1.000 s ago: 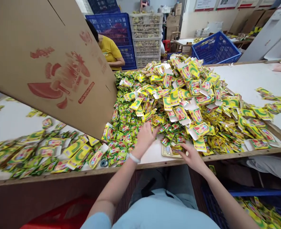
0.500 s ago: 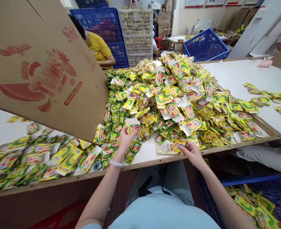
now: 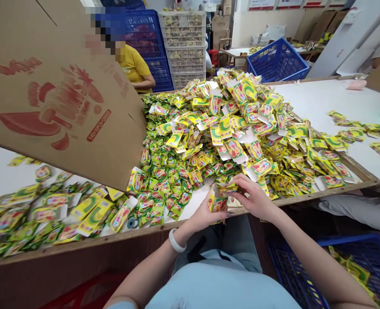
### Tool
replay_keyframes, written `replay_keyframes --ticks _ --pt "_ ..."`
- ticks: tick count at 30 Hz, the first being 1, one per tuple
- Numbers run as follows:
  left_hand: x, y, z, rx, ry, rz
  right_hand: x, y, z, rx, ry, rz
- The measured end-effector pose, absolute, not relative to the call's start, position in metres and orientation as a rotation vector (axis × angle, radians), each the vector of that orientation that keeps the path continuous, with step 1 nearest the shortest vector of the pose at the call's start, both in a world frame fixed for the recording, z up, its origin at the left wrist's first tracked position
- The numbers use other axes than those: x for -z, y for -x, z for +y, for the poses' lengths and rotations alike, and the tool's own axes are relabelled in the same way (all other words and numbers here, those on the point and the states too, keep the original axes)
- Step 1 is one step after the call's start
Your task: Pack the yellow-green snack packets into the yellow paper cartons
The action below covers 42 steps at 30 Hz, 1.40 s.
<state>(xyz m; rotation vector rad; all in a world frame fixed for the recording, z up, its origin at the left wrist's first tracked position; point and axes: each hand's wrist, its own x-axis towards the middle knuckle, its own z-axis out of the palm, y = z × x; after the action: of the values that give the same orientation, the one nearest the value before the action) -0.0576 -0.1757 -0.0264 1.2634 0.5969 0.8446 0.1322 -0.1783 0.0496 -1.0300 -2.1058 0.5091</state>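
My left hand (image 3: 202, 215) is closed around a small yellow-and-red candy box (image 3: 217, 204), which is upright with its top open. At that opening, my right hand (image 3: 256, 200) pinches a small yellow candy packet (image 3: 227, 188); whether it is partly inside I cannot tell. Beneath my right hand lies a pale printed card (image 3: 235, 201), mostly covered. Just beyond my hands spreads a heap of green candy packets (image 3: 164, 171), with yellow packets (image 3: 284, 182) to the right. Flat candy boxes with white flaps (image 3: 236, 150) are piled on top.
A large cardboard carton (image 3: 64, 103) leans over the table's left side. More packets and boxes (image 3: 48, 214) lie below it. A blue crate (image 3: 293, 262) holding boxes stands low at right. Across the table is a person in a yellow shirt (image 3: 136, 64). A wooden strip (image 3: 293, 202) edges the table.
My left hand has moved right with the candy box, turning it upright. My right hand has brought the yellow packet up and left to it. The two hands now meet.
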Motion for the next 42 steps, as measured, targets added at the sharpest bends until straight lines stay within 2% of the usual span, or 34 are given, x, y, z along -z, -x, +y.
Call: replay_keyframes --ticks 6,9,13,20,23,26,29,31,35,37,40,42 --pt "0.032 0.061 -0.176 -0.724 -1.435 0.573 -0.076 -0.141 -0.190 -0.477 1.139 -2.609" --pt "0.039 0.063 -0.177 -0.655 -1.452 0.525 -0.076 -0.147 -0.193 -0.560 1.114 -2.587" --pt "0.052 0.068 -0.179 -0.545 -1.379 0.500 -0.056 -0.151 -0.196 -0.489 1.147 -2.485" --pt "0.053 0.076 -0.169 -0.384 -1.578 0.596 -0.039 -0.136 -0.198 -0.893 1.017 -2.710" --pt "0.054 0.090 -0.162 -0.350 -1.711 0.726 -0.031 -0.134 -0.185 -0.945 0.929 -2.772" --pt "0.056 0.112 -0.158 -0.365 -1.913 1.017 -0.012 -0.129 -0.149 -0.713 1.016 -2.530" --pt "0.058 0.128 -0.150 -0.476 -2.195 1.210 0.008 -0.112 -0.101 -0.155 1.153 -2.389" --pt "0.059 0.130 -0.135 -0.673 -2.343 1.291 0.019 -0.099 -0.075 0.114 1.142 -2.425" --pt "0.062 0.130 -0.088 -0.994 -2.416 1.562 0.030 -0.094 -0.059 0.197 1.131 -2.406" --pt "0.064 0.130 -0.072 -1.017 -2.388 1.650 0.036 -0.100 -0.069 -0.007 1.160 -2.165" --pt "0.069 0.125 -0.069 -1.208 -2.208 1.544 0.050 -0.098 -0.095 -0.701 1.085 -1.471" --pt "0.072 0.113 -0.081 -1.378 -1.938 1.399 0.062 -0.085 -0.110 -0.971 1.021 -1.186"
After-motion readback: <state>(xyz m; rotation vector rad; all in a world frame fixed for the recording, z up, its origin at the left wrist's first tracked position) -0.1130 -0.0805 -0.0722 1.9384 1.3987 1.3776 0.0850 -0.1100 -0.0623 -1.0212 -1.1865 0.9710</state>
